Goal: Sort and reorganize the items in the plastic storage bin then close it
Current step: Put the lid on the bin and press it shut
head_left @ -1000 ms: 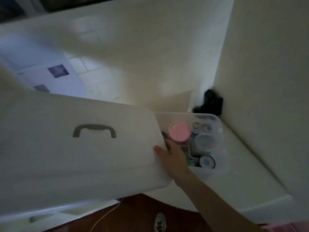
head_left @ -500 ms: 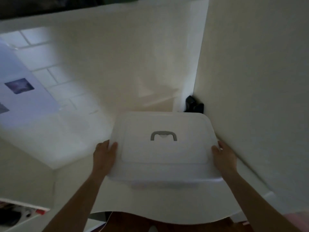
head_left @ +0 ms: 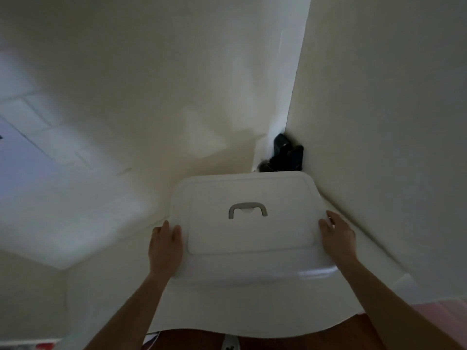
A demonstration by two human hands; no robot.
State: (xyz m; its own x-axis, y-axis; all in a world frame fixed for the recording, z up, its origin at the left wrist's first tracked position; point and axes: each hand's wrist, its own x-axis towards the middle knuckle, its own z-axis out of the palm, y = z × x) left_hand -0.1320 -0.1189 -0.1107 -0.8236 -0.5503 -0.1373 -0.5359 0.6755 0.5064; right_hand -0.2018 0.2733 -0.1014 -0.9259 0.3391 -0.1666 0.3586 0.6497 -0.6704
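Note:
The plastic storage bin [head_left: 257, 275] stands on a white table [head_left: 237, 311] in the corner of the room. Its white lid [head_left: 250, 231] with a grey handle [head_left: 247, 209] lies flat on top and hides the contents. My left hand [head_left: 165, 246] presses on the lid's left edge with straight fingers. My right hand [head_left: 337, 238] lies flat on the lid's right edge the same way.
A dark object [head_left: 286, 155] sits in the corner behind the bin. A wall [head_left: 391, 147] runs close along the bin's right side. Brown floor [head_left: 278, 342] shows below the table's front edge. A tiled surface [head_left: 50, 137] is at the left.
The lid, held tilted at the left by my right hand a second ago, now lies on the bin. Both hands have settled on its left and right edges.

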